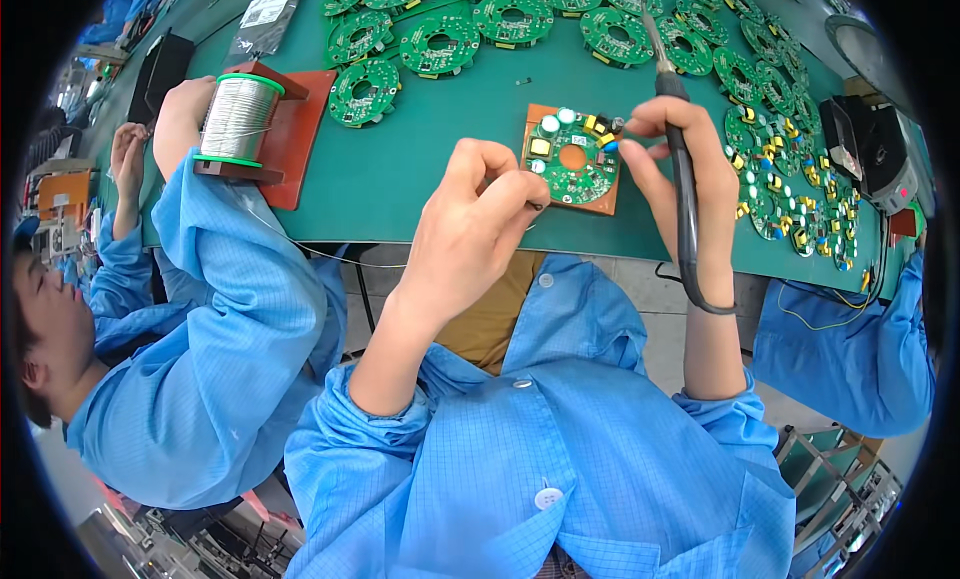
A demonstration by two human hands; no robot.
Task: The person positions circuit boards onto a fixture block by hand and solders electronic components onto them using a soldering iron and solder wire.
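Note:
My left hand is closed in a pinch beside the near left corner of a round green circuit board. A thin solder wire runs toward it from a spool, and its end is hidden in the fingers. My right hand grips a soldering iron by its black handle, the tip pointing up and away from the board. Its thumb and a fingertip are close to the board's right edge, by a blue component. The board lies on a small brown block and carries yellow, white and black parts around an open centre.
The spool sits on a reddish-brown stand at left. Many flat green boards line the far side of the green table; populated boards crowd the right. A co-worker in blue sits close at left, another sleeve shows at right.

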